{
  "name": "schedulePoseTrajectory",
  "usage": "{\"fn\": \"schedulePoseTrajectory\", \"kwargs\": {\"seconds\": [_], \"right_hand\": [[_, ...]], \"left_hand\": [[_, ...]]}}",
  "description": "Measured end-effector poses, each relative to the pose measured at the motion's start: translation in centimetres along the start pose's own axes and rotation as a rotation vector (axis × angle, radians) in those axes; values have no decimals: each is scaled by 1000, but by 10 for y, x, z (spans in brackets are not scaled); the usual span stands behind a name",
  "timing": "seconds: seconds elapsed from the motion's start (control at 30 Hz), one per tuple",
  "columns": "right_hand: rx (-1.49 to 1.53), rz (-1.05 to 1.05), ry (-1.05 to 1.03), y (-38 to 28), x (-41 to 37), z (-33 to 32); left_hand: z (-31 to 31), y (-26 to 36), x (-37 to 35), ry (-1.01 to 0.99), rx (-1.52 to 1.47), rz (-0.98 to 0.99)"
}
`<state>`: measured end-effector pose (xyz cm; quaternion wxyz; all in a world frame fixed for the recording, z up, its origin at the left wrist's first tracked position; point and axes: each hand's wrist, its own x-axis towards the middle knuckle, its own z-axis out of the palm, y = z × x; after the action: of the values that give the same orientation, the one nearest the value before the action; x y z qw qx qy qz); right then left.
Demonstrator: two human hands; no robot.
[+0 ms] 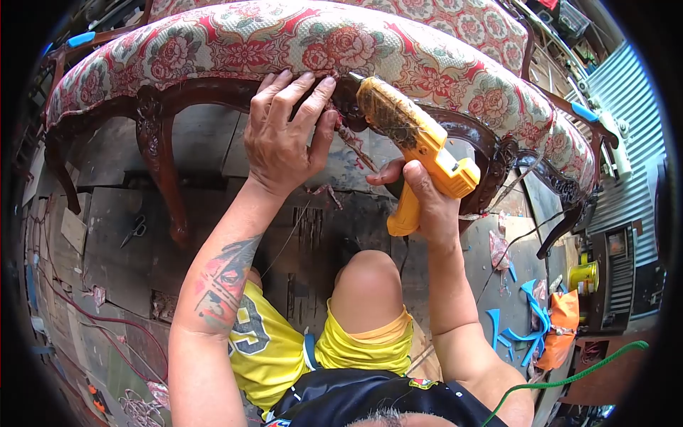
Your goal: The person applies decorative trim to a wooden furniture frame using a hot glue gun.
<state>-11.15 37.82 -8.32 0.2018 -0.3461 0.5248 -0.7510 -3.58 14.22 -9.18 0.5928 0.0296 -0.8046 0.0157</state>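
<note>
A sofa with red floral upholstery (270,44) and a carved dark wood frame (160,135) stands in front of me. My left hand (284,128) rests its fingertips along the lower fabric edge, where cloth meets wood. Between its thumb and index finger runs a thin reddish trim strip (353,141), whose loose end hangs below the frame. My right hand (430,199) grips the handle of a yellow glue gun (407,121), smeared with dark residue. Its nozzle points at the fabric edge, just right of my left fingertips.
Scissors (135,230) lie on the worn board floor at left, near reddish cords (114,318). Blue foam-like offcuts (530,320), an orange bag (560,329) and a yellow tin (583,276) are at right. A green cord (569,377) crosses the lower right.
</note>
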Motion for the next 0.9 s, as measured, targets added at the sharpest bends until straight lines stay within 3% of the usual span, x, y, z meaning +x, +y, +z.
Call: {"fn": "schedulePoseTrajectory", "kwargs": {"seconds": [0.9], "right_hand": [[-57, 143, 3, -29, 18, -2]], "left_hand": [[-4, 2, 0, -29, -43, -31]]}}
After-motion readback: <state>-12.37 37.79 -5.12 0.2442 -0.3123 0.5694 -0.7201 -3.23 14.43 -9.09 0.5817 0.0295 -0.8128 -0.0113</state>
